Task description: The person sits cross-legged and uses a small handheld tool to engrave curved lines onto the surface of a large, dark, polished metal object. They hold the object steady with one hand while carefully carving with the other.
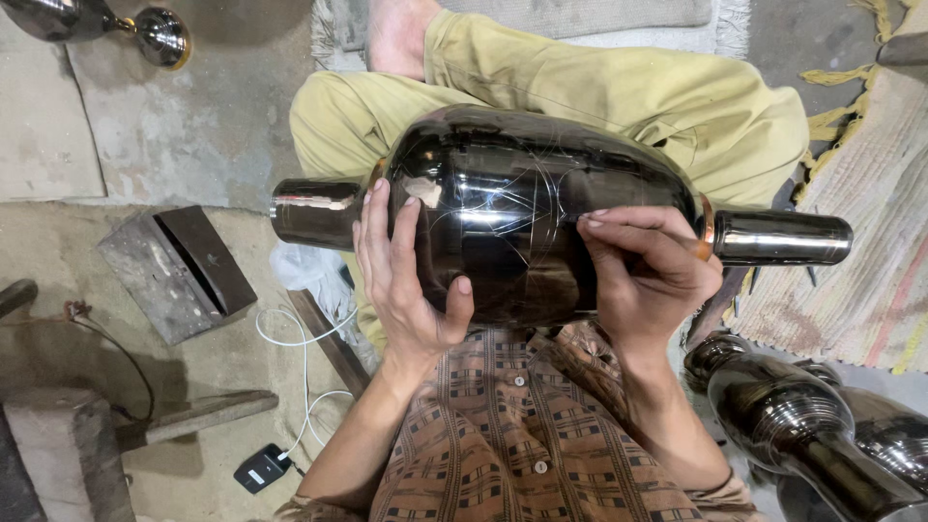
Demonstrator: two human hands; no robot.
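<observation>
A large dark, glossy metal vase [512, 208] lies sideways across my lap, with its neck to the left and its base stem to the right. Fine scratched lines cross its belly. My left hand [401, 280] cups the vase's left side, fingers spread over the shoulder, thumb underneath. My right hand [643, 266] rests on the right part of the belly with fingers pinched together at the surface, as if gripping a thin tool that I cannot make out. My legs in yellow-green trousers [619, 92] lie beyond the vase.
Two similar dark metal vases [802, 425] lie at the lower right beside a striped woven rug [870, 242]. A metal block [179, 271], a white cable with a black charger [261, 469] and wooden pieces sit on the concrete floor at left. Another shiny vessel [159, 34] is top left.
</observation>
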